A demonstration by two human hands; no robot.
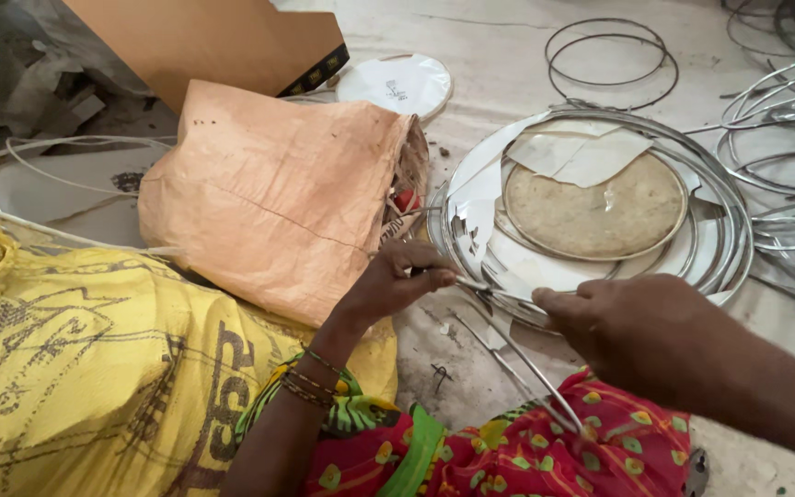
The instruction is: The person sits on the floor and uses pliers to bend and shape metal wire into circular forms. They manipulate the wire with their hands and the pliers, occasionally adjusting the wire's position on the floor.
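Surface: a pale, dusty concrete floor (508,64), scuffed and littered with small scraps near bottom centre. No walls or furniture visible; the work is carried out at floor level.

Left hand (397,281), centre frame, fingers pinched narrow on one end of a thin metal wire (517,354). The wire runs down toward bottom centre, over red patterned cloth (545,456). Bangles sit on the left wrist.

Right hand (641,327), lower right, is curled knuckles-up over the wire beside the left hand; whether its fingers actually grip cannot be told.

Just above both hands, right of centre, lies a stack of metal rings (724,239) around white paper pieces and a round tan disc (595,212).

Further loose rings (609,60) lie at upper right, tangled hoops (784,166) at far right.

A tan sack (269,202) fills centre left, a yellow printed sack (75,368) lower left, brown cardboard (204,41) at top, with a white disc (397,85) beside it.
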